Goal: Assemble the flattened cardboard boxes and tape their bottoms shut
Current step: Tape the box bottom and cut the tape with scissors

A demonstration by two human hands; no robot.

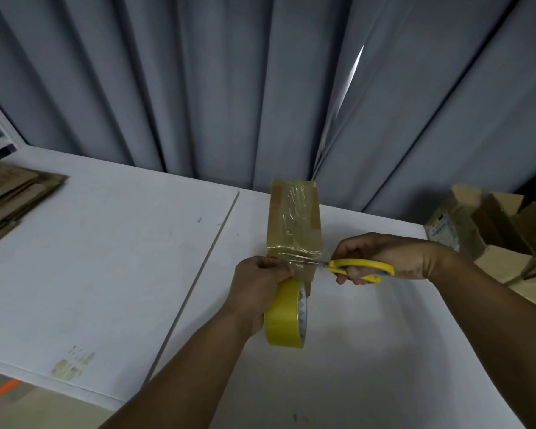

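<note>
Box (291, 212) behind left hand (257, 284) gripping tape (287, 314), right hand (384, 253) gripping scissors (361, 267)

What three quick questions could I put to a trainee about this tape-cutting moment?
1. True or false: the right hand holds the yellow-handled metal scissors.
2. Which does the left hand hold? A) yellow roll of tape B) black marker C) utility knife
3. Fill in: the stack of flattened brown cardboard lies on the white table's far ____ side.
Key: 1 true; 2 A; 3 left.
</note>
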